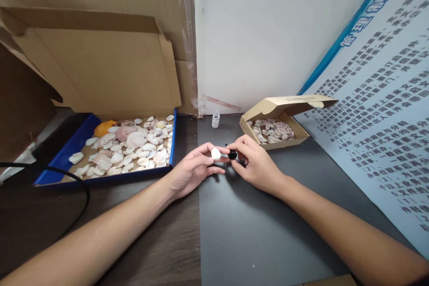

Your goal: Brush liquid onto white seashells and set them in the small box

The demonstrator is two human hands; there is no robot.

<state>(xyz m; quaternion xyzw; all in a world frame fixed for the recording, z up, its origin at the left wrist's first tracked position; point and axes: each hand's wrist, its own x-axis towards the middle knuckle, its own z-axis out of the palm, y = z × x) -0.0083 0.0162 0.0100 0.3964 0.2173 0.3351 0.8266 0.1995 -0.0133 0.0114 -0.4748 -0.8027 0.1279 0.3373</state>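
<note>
My left hand (196,169) pinches a small white seashell (216,154) between thumb and fingers. Close beside it, my right hand (254,161) is closed on a small round black cap (232,155); whether anything sticks out of the cap toward the shell is too small to tell. Behind the hands a little clear bottle (215,119) with a printed label stands upright on the dark grey mat (261,232). Both hands are held over the mat's left part.
To the left, a blue-sided cardboard box (174,143) with its lid up holds many loose shells. A smaller carton (284,144) with shells sits at the back right. A black cable (87,192) curves at far left. A printed poster (378,111) leans along the right.
</note>
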